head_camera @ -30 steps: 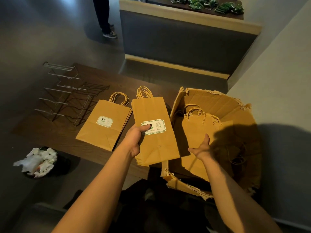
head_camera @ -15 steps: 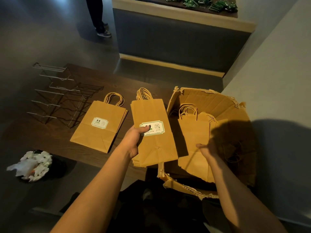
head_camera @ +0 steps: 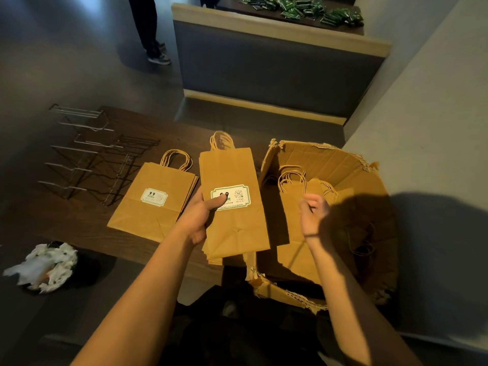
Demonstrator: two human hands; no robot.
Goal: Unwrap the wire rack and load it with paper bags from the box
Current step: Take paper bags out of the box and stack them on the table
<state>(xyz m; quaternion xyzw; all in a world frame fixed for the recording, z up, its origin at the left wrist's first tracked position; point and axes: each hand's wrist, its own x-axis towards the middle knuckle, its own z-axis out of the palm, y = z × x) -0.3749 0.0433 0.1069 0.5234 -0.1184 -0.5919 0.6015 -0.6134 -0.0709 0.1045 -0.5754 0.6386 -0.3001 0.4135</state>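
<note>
1. Wire rack (head_camera: 87,154) lies bare on the far left of the dark table (head_camera: 66,220), no wrapping visible on it, no bags loaded. Judged: unwrapping done, loading not begun.
2. Left hand (head_camera: 202,215) grasps a stack of paper bags (head_camera: 235,207) at its left edge, thumb pressed on the white label; the stack is held over the table's near edge, between the second pile and the box.
3. Right hand (head_camera: 314,215) is over the open box (head_camera: 330,165), fingers curled. Whether it pinches a bag handle or nothing cannot be told.
4. Second pile of bags (head_camera: 153,199) lies flat on the table, just right of the rack, handles pointing away.
5. More bags (head_camera: 293,207) stand upright inside the box; the right part of the box is in shadow and its contents are unclear.
6. Remaining, as judged: empty the box, then place all bags in the rack.
7. Surroundings: a bin of crumpled white paper (head_camera: 45,268) on the floor at left; a bench (head_camera: 264,70) beyond the table; green packets (head_camera: 303,9) on a surface behind it; another person's legs (head_camera: 150,30) far off.
8. Obstruction: the flat pile lies close beside the rack and may crowd the loading.
</note>
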